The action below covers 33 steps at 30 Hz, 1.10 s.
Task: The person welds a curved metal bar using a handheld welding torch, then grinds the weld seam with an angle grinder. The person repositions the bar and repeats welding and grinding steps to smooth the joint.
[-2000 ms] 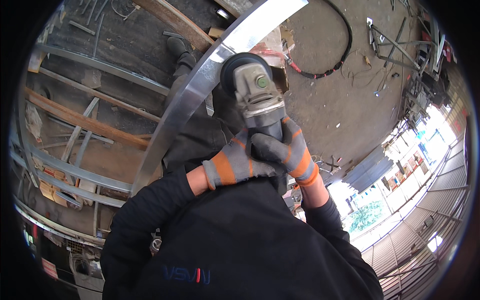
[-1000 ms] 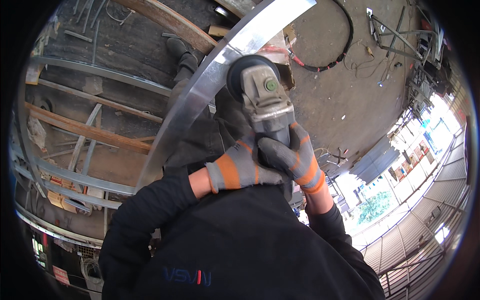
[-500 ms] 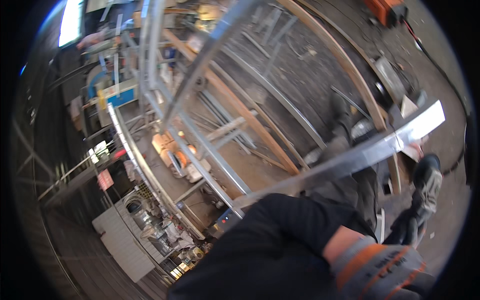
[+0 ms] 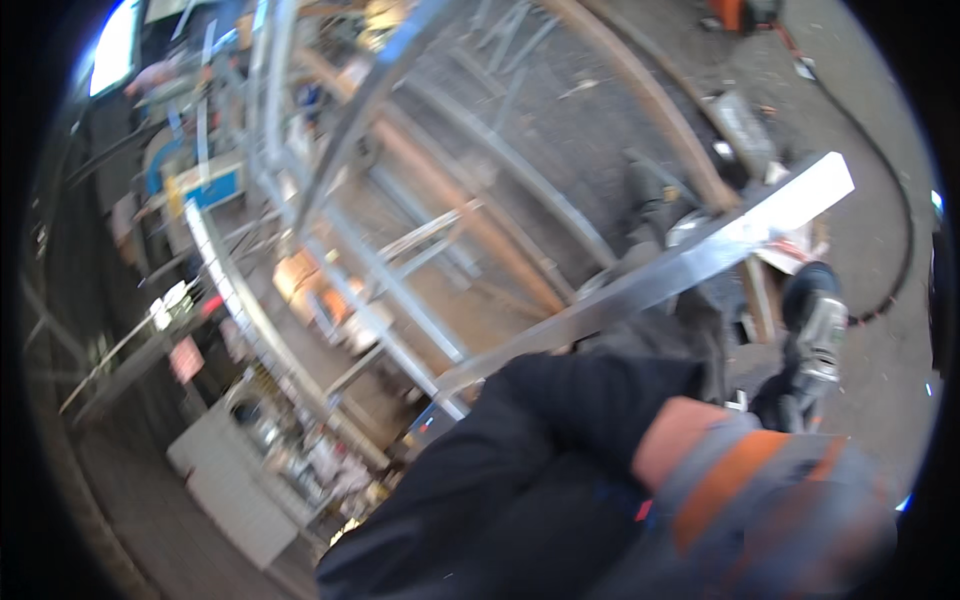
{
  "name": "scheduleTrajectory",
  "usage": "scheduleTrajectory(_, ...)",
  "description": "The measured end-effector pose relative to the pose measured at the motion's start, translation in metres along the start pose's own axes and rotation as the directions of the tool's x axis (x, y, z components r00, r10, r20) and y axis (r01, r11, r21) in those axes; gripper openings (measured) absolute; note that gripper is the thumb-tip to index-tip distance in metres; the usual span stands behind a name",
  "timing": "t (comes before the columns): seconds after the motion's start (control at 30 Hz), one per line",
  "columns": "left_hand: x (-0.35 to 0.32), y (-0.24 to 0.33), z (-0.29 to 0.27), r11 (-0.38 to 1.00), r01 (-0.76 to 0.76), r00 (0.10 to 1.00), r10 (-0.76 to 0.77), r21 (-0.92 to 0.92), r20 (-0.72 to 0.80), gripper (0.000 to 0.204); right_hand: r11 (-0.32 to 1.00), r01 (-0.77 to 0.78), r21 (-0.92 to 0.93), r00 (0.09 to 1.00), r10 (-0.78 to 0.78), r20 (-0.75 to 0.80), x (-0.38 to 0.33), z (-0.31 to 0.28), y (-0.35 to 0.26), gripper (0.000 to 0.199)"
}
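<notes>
My left hand [image 4: 780, 510], in a grey work glove with orange bands, is at the lower right. The dark-sleeved arm bends across the bottom of the view to reach it. Motion smears the fingers, so their hold cannot be made out. Beyond the sleeve, a long square metal tube [image 4: 640, 285] slants up to the right, its far end bright with glare. Its near part runs close to the bent elbow; whether they touch is unclear. My right hand is out of view.
A welded metal frame [image 4: 390, 280] with long bars spans the middle. A shoe [image 4: 825, 340] stands on the floor at right, near a dark hose [image 4: 905, 250]. An orange machine [image 4: 735, 12] is at the upper right. A cluttered bench [image 4: 290, 450] lies lower left, near a blue-fronted box [image 4: 215, 190].
The whole scene has shifted up and left in the view, with more blur. My gloved hand appears larger and its fingers more smeared.
</notes>
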<state>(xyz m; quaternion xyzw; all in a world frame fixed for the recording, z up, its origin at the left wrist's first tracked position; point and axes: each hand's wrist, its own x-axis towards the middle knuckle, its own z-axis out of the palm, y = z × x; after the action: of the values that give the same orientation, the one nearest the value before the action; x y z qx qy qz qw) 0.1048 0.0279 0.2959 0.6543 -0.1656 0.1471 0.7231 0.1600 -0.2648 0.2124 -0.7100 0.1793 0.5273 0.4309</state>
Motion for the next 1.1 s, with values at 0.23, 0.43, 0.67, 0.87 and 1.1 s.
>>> scheduleTrajectory(0.23, -0.151, -0.070, -0.056, 0.725, 0.456, 0.886, -0.313, 0.517, -0.341, 0.065, 0.859, 0.424, -0.287, 0.904, -0.386, 0.181, 0.021, 0.040, -0.034, 0.040)
scheduleTrajectory(0.43, -0.294, -0.140, -0.052, 0.205, 0.822, 0.505, -0.695, 0.532, -0.512, 0.096, 0.981, 0.159, -0.111, 0.980, -0.142, 0.141, 0.042, 0.083, -0.060, 0.048)
scheduleTrajectory(0.67, -0.318, -0.151, -0.040, 0.206, 0.734, 0.622, -0.585, 0.647, -0.520, 0.089, 0.975, 0.205, -0.089, 0.970, -0.191, 0.150, 0.060, 0.106, -0.071, 0.048)
scheduleTrajectory(0.87, -0.317, -0.153, -0.040, 0.186, 0.759, 0.596, -0.585, 0.624, -0.550, 0.087, 0.979, 0.117, -0.167, 0.981, -0.087, 0.175, 0.061, 0.106, -0.081, 0.054)
scheduleTrajectory(1.1, -0.317, -0.154, -0.040, 0.181, 0.761, 0.590, -0.595, 0.624, -0.546, 0.086, 0.970, 0.219, -0.104, 0.965, -0.199, 0.173, 0.060, 0.108, -0.095, 0.047)
